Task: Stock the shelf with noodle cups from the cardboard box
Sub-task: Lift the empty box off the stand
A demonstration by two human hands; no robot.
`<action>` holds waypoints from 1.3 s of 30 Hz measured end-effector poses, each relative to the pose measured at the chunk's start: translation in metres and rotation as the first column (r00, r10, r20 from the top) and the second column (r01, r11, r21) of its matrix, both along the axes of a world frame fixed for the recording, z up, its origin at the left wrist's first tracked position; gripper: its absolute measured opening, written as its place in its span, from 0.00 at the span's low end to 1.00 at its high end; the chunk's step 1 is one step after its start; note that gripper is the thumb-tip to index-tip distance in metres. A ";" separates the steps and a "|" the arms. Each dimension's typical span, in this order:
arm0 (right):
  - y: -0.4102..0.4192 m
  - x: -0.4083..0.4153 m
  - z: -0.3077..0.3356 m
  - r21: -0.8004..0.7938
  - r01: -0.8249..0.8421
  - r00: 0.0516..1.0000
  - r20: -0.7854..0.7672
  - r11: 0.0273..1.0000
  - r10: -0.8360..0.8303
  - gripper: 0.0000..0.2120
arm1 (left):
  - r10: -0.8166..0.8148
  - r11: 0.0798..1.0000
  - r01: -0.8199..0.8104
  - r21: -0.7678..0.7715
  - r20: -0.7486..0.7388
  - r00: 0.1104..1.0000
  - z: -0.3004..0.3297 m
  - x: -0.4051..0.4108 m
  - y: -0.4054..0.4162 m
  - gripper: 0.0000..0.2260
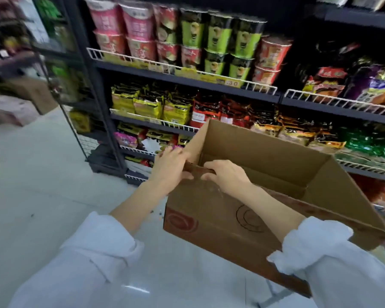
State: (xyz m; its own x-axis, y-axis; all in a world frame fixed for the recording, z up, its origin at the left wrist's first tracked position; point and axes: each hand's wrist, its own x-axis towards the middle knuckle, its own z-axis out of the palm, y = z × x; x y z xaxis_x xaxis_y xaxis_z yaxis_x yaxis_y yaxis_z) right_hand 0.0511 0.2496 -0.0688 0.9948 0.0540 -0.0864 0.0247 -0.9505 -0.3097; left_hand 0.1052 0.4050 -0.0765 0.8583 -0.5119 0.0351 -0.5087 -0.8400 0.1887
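The cardboard box [231,214] is up off the floor in front of the shelving, open at the top and tipped a little, with its far flap [265,141] standing up against the packets behind it. What shows of its inside is bare brown card. Both hands grip the near-left rim: the left hand [170,166] curls over the corner, thumb on the outer face, and the right hand [228,176] sits just beside it, fingers hooked over the edge into the box. White sleeves [93,252] are pushed back from both forearms.

Up on the top shelf [182,74], the noodle cups [218,36] stand two high behind a white wire rail [165,66]: pink ones to the left, green and black in the middle, red at the right end. The shelves below hold yellow noodle packets [149,105] and red ones [206,110]. A pale shiny floor [42,174] runs off to the left.
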 end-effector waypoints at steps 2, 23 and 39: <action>0.046 0.032 -0.001 0.072 -0.044 0.998 -0.033 0.996 0.046 0.07 | 0.037 0.999 -0.037 -0.001 -0.004 0.999 0.000 0.024 0.053 0.21; 0.608 0.411 -0.061 0.305 -0.658 0.686 -0.135 0.689 0.715 0.14 | 0.726 0.683 -0.724 0.098 0.022 0.688 -0.028 0.262 0.601 0.19; 1.004 0.694 -0.056 0.096 -0.929 0.354 -0.061 0.358 0.933 0.07 | 0.926 0.376 -0.919 0.119 -0.028 0.376 -0.040 0.505 0.957 0.13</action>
State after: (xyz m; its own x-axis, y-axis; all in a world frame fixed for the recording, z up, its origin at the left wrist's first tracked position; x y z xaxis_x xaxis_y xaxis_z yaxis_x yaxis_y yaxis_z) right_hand 0.7447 1.2533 -0.1246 0.2924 0.9458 -0.1410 0.8570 -0.3246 -0.4002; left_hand 0.6102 1.3621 -0.1165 0.7972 0.6017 -0.0497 0.6034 -0.7910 0.1016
